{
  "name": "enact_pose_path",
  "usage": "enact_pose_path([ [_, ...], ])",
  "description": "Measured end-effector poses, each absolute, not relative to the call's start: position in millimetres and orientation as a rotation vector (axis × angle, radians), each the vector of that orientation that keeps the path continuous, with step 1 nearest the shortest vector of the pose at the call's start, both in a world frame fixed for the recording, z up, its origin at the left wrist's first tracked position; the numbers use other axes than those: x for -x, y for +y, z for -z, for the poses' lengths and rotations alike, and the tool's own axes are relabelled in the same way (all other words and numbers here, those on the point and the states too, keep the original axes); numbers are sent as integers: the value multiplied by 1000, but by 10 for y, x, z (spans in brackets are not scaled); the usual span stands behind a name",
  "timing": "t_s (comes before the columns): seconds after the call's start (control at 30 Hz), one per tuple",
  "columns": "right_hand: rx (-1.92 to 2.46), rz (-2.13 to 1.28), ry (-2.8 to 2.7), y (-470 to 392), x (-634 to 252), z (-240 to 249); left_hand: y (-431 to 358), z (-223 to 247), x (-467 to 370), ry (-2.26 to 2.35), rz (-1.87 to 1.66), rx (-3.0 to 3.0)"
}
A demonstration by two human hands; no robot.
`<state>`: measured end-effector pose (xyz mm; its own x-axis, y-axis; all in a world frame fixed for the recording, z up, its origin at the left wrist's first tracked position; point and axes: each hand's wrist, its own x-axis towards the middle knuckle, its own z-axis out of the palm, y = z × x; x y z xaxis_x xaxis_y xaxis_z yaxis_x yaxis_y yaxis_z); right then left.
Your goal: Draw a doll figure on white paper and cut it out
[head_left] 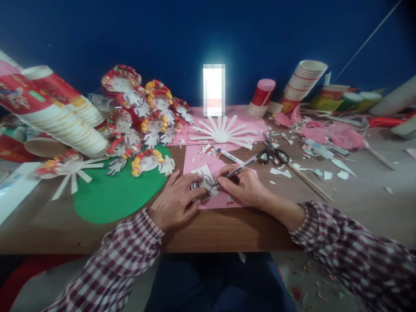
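Note:
My right hand (245, 184) is closed around a slim pen (243, 164), its tip down on a small white paper piece (208, 177) with dark drawn lines. My left hand (178, 195) holds that piece against the pink sheet (195, 160), with fingers and thumb over its left side. Part of the paper is hidden under the fingers. A white capped marker (229, 155) lies just beyond. Black-handled scissors (274, 154) rest right of the marker. Behind them a fan of white paper strips (222, 136) spreads out on pink paper.
At left are a green round sheet (120, 199), paper figures with red and yellow trim (125, 93), and leaning paper cup stacks (65, 121). At right lie a wooden stick (308, 182), paper scraps (281, 172), a red cup (261, 99) and another cup stack (302, 82).

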<state>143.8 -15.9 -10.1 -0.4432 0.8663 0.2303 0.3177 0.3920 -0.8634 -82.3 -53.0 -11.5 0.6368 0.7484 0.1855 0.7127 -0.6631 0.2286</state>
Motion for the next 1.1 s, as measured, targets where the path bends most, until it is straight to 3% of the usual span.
enact_pose_path([
  [1.1, 1125, -1111, -1816, -440, -1505, -46, -513, 76, 797, 1056, -509, -2758],
])
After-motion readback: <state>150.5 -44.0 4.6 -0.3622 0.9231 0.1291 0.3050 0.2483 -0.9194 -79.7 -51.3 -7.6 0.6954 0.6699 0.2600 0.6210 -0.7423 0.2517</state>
